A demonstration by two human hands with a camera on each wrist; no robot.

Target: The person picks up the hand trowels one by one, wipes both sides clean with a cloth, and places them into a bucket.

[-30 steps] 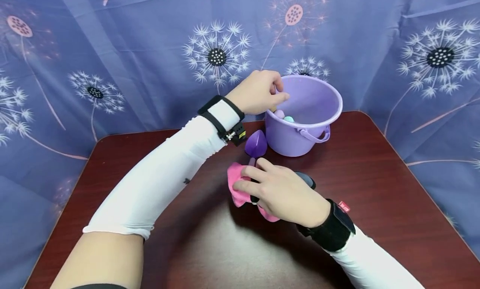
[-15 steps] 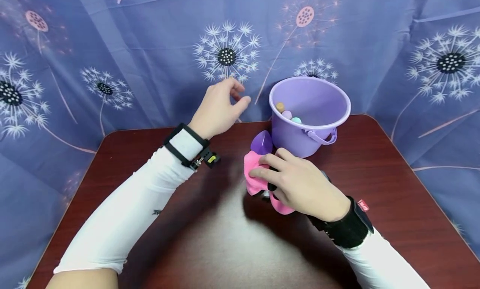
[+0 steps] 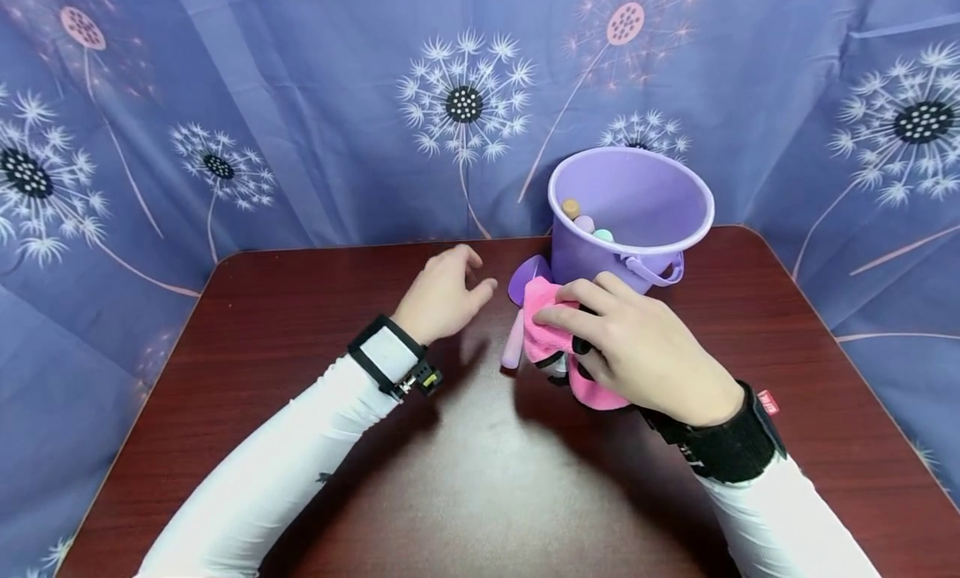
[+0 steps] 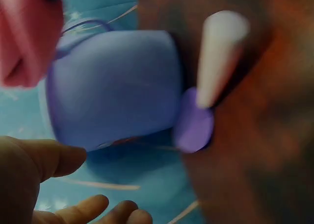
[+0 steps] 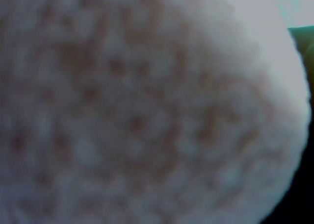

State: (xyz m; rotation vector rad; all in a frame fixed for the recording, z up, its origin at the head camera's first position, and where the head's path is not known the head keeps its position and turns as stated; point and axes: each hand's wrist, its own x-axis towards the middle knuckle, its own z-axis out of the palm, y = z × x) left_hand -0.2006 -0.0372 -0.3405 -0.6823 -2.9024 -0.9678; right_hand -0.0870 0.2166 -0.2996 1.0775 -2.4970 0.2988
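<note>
My right hand point(image 3: 651, 344) grips a fuzzy pink plush toy point(image 3: 546, 332) with black and white parts, held over the table. Much of the toy is hidden under the fingers. In the right wrist view, a blurred fuzzy surface point(image 5: 147, 106) fills most of the frame. My left hand point(image 3: 442, 294) hovers with loosely bent fingers and holds nothing. Between the hands lies a small toy shovel with a purple scoop point(image 4: 192, 131) and a pale handle point(image 3: 513, 340). Its scoop is close beside the purple bucket point(image 3: 581, 257).
Inside the bucket sit a tan piece point(image 3: 572, 208), a pale purple piece point(image 3: 584, 223) and a mint green piece point(image 3: 603, 235). The bucket stands near the back edge of the reddish-brown table point(image 3: 300, 311). A blue dandelion-print curtain point(image 3: 337, 103) hangs behind it.
My left hand has drawn back from the bucket's rim, leftward and down toward the table. The right hand with the plush toy has shifted right, uncovering the shovel's handle.
</note>
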